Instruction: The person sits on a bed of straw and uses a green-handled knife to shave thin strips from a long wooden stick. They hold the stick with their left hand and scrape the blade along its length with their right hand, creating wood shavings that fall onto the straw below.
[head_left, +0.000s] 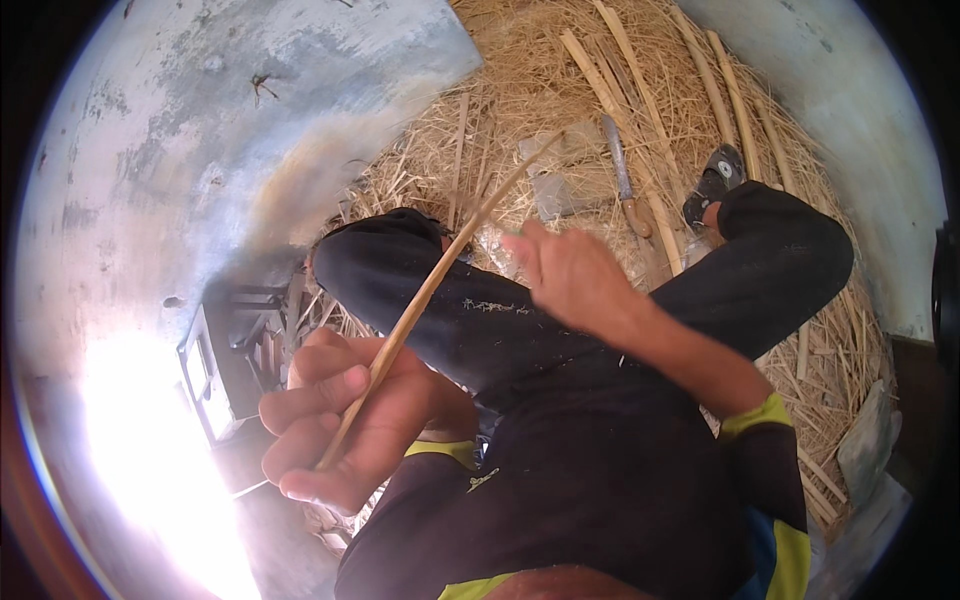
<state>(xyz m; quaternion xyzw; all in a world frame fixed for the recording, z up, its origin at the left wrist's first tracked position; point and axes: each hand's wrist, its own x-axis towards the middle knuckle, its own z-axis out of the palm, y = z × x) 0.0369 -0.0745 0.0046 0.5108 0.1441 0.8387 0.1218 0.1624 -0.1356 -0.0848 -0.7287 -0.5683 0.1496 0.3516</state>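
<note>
My left hand point(350, 420) is closed around the lower end of a long bamboo strip point(425, 290), its thumb and fingers pressing the strip's sides. The strip slants up to the right over my lap and narrows toward its far tip. To the right of the strip is my right hand point(575, 275), slightly blurred, with its fingers curled in. A visible gap lies between this hand and the strip. Whatever sits inside its fingers, if anything, is hidden. On the floor beyond lies a knife point(617, 160) with a long grey blade and a wooden handle.
Shavings point(510, 60) cover the floor in front of me. Several long bamboo pieces point(735, 90) lie at the far right. A grey flat block point(565, 195) rests beside the knife. My legs are bent, with a dark sandal point(718, 180) showing. A pale wall point(250, 120) stands on the left.
</note>
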